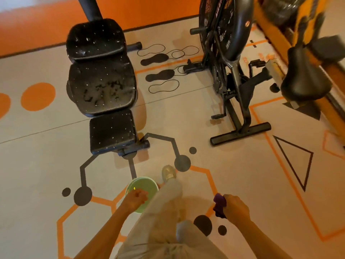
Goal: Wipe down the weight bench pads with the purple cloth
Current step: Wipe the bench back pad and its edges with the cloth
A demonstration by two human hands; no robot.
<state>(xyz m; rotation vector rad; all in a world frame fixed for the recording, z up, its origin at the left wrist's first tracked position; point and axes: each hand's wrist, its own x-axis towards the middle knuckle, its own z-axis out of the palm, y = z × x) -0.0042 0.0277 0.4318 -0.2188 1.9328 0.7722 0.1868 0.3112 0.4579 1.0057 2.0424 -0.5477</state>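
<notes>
The weight bench stands ahead on the left with three black pads in a row: a far pad, a middle pad and a near pad. All are speckled with white bits, and the middle one has smeared patches. My right hand grips the bunched purple cloth low at the right, well short of the bench. My left hand is curled over a green bucket and seems to hold it by its top; any handle is hidden.
A black fan bike stands right of the bench, its base bar lying across the floor. A black saddle and orange frame are at the far right. My pale trouser leg and shoe step forward between my hands.
</notes>
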